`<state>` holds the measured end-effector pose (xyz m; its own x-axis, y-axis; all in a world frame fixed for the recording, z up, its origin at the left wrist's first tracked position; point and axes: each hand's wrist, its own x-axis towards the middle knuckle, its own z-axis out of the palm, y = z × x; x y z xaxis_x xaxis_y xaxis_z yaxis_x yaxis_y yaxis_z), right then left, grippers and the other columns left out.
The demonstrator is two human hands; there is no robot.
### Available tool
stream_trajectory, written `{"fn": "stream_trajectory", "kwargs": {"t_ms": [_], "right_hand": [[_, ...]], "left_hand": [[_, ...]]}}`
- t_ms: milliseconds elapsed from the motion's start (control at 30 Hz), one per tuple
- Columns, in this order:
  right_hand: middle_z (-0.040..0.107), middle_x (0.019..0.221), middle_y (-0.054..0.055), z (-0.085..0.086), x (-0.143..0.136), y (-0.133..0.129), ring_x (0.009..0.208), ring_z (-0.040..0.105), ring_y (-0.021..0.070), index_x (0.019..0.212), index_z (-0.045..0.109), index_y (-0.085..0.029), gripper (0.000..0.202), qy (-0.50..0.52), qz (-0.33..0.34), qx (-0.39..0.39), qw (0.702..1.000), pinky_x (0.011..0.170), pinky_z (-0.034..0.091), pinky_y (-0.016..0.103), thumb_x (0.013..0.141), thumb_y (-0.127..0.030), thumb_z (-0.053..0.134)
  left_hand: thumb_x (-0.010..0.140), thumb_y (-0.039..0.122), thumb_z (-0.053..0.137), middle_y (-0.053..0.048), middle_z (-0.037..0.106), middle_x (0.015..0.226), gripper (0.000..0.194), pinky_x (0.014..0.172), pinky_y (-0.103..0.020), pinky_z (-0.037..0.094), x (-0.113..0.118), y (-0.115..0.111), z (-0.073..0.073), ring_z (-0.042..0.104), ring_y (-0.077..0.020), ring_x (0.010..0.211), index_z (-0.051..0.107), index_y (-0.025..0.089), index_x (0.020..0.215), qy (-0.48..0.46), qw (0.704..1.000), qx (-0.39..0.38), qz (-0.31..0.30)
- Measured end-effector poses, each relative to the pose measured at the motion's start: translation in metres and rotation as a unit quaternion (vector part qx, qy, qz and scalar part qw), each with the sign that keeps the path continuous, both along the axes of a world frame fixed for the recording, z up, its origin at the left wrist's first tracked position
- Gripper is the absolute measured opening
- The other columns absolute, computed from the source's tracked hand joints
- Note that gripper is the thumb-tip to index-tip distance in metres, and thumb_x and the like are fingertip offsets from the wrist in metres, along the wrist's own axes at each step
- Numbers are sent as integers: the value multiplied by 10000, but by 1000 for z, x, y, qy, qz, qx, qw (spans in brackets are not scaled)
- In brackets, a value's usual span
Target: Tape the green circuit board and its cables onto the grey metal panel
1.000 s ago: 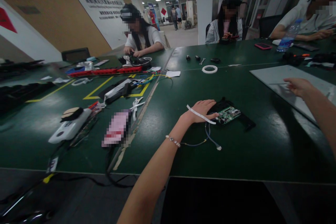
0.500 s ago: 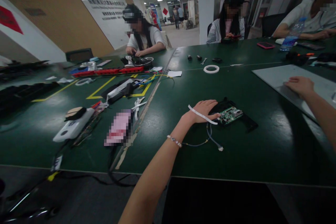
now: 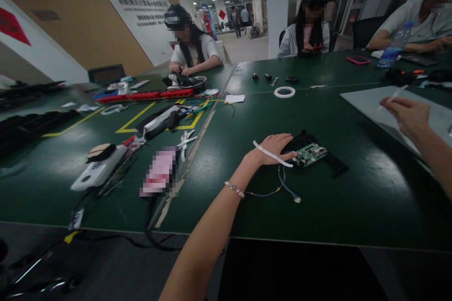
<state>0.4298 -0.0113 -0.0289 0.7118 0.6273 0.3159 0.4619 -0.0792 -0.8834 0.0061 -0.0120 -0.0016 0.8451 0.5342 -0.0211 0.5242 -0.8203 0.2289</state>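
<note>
My left hand [image 3: 273,150] lies flat with its fingers stretched out, against the left side of a green circuit board [image 3: 310,155] on a black part [image 3: 334,163]. A narrow white strip [image 3: 270,154] lies across the back of this hand. Thin grey wires with a white connector [image 3: 297,200] run out on the table beside it. To the right, my right hand [image 3: 409,115] pinches a thin whitish strip [image 3: 399,92] between thumb and fingers, above a light grey sheet [image 3: 367,99].
A white tape roll [image 3: 284,92], a wrench [image 3: 274,82] and small black parts lie beyond the board. A blurred pink item [image 3: 160,171], a white device [image 3: 99,169] and red bins [image 3: 144,96] are at left. Several people sit around the table; a bottle [image 3: 393,49] stands at far right.
My right hand has risen slightly off the grey sheet, and a thin whitish strip now shows in its fingers. My left hand and the circuit board have stayed in place.
</note>
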Motion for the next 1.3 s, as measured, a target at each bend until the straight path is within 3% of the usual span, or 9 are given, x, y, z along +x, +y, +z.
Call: {"fn": "stream_trajectory", "kwargs": {"t_ms": [133,333,533,667,833,967,1067,1167,1300], "right_hand": [[650,1057,182,27,-50,-6,677,573,64,1093,675,-76,296,115,169,39,978,589,420,230,837,-208,608],[623,732,24,59,-152,-25,554,436,56,995,708,-173,332,105,419,-30,901,475,294,206,764,-409,679],[641,770,18,57,-236,-45,691,561,119,1243,595,-215,465,76,579,-101,806,607,446,239,801,-355,624],[671,841,35,48,-261,-46,647,582,132,1417,396,-232,622,35,585,-132,799,536,464,246,828,-317,578],[669,769,44,40,-272,-44,611,587,143,1461,325,-192,630,-147,520,-154,827,528,450,254,870,-302,513],[669,786,82,37,-275,-45,657,594,195,1478,320,-210,642,-331,424,-150,829,612,461,338,899,-446,465],[672,802,84,38,-266,-46,668,597,207,1467,346,-244,643,-341,428,-140,825,608,447,341,897,-527,437],[667,751,49,41,-233,-45,637,594,187,1416,419,-271,616,-289,436,-143,840,589,432,305,860,-518,515],[675,769,47,41,-144,-40,640,596,168,1312,524,-216,534,-195,353,-181,897,607,444,285,836,-455,562]], "left_hand": [[922,639,255,-135,317,1512,723,1123,-434,259,0,1,0,302,-263,1387,307,136,1438,-2,1000,3,-3],[930,595,306,-147,333,1501,688,1121,-437,269,1,1,-1,326,-264,1374,312,123,1430,-4,1000,15,-7],[917,510,422,-137,539,1323,503,1037,-446,382,3,0,-4,497,-271,1231,509,145,1252,-43,999,21,-15],[872,435,524,-107,598,1232,420,1022,-430,407,2,2,-5,548,-246,1163,533,175,1202,-79,997,10,1],[854,416,536,-114,539,1306,439,1054,-457,380,0,3,-7,481,-275,1242,522,168,1216,-67,998,14,4],[853,412,531,-120,534,1311,451,1076,-441,353,-1,2,-5,498,-268,1219,525,162,1228,-42,999,19,9],[876,426,492,-103,491,1377,474,1080,-422,341,0,0,0,476,-251,1249,489,188,1286,-35,999,22,1],[911,511,410,-118,400,1462,567,1098,-434,301,1,-3,4,396,-261,1326,401,182,1373,-21,1000,20,-2],[928,590,305,-151,330,1503,689,1122,-416,254,1,-4,4,323,-268,1376,307,123,1434,-1,1000,17,0]]}}
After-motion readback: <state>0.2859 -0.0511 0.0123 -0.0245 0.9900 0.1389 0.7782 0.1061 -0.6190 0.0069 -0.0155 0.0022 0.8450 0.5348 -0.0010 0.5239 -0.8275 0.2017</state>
